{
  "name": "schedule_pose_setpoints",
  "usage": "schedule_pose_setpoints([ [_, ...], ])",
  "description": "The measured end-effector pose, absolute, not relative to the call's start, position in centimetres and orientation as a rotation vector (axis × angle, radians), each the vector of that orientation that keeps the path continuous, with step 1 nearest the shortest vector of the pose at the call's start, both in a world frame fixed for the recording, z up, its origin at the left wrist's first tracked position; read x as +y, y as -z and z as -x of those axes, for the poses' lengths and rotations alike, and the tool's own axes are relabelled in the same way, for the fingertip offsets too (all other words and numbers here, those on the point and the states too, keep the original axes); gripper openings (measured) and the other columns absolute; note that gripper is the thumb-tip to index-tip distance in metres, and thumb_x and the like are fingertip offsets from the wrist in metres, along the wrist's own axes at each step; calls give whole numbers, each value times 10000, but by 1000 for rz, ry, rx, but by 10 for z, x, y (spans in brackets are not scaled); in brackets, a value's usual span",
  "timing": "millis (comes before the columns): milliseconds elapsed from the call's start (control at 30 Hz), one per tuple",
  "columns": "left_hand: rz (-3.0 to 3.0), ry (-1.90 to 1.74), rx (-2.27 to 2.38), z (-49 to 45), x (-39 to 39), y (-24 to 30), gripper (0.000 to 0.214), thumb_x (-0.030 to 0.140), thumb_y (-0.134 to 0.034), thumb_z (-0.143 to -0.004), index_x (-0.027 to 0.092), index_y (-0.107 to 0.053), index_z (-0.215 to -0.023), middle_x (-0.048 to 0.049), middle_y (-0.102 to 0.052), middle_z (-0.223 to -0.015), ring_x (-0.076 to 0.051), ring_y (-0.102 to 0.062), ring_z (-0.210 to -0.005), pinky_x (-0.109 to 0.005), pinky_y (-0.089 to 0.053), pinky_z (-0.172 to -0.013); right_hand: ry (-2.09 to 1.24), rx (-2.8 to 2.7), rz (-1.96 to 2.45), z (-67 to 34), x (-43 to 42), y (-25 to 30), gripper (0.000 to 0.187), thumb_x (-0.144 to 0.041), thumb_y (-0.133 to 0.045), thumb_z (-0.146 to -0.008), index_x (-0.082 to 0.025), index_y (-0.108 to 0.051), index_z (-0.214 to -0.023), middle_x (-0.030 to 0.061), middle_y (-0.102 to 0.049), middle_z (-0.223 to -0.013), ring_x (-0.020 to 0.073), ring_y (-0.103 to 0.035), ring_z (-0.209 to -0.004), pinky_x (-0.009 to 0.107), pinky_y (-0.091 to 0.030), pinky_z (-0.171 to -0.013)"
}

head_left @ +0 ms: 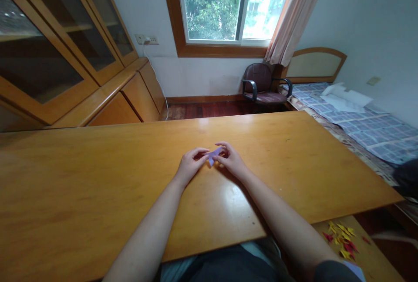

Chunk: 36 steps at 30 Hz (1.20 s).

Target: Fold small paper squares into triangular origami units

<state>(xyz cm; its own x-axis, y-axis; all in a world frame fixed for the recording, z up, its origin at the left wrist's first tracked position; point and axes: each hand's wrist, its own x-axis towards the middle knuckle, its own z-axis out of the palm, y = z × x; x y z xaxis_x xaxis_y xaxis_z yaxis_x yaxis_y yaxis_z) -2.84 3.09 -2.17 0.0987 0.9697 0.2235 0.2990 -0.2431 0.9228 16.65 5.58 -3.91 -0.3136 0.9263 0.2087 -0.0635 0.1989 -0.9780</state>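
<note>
Right hand (232, 160) pinches the paper (214, 154) — long axis slanting leftward toward me — while my left hand (190, 164) pinches its left end.

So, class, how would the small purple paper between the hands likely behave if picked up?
The purple paper is probably very light, being small and thin. Its angular, seemingly folded shape suggests some stiffness, though such thin material could likely crumple if squeezed.

Daylight from the window (222, 8) glares off the tabletop (98, 182); the cabinet (73, 34) interior is dim.
</note>
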Motion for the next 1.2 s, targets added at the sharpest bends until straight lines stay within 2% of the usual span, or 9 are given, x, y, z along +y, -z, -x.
schedule_pose_setpoints([
  [400,-1635,-1175,1265,30,32,23,191,313,-668,-827,188,-725,-959,-56,-748,-964,-208,-695,-906,-319,-537,-861,-1337,-1506,852,-167,55,37,499,-327,-748,-781,-239,-532,-1222,-24,-649,-821,142,-598,-707,265,-468,-671],
  [600,-1672,-1153,1247,30,31,19,205,305,-646,-850,194,-738,-995,-67,-745,-1000,-214,-689,-934,-324,-525,-874,-1326,-1444,834,-167,56,32,449,-363,-725,-788,-235,-534,-1174,-35,-631,-765,150,-598,-714,290,-473,-709],
  [800,-1808,-1096,1203,28,32,16,240,258,-604,-878,214,-742,-1069,-57,-709,-915,-183,-653,-860,-281,-497,-787,-1320,-1319,892,-169,60,32,460,-389,-731,-759,-222,-516,-1130,-26,-646,-751,147,-591,-662,284,-467,-655],
  [1200,-1836,-1039,1178,30,33,17,275,261,-579,-896,220,-731,-1122,-55,-680,-911,-181,-626,-864,-285,-476,-792,-1266,-1230,947,-169,60,28,467,-370,-730,-746,-208,-502,-1120,-30,-635,-705,169,-621,-680,284,-473,-627],
])
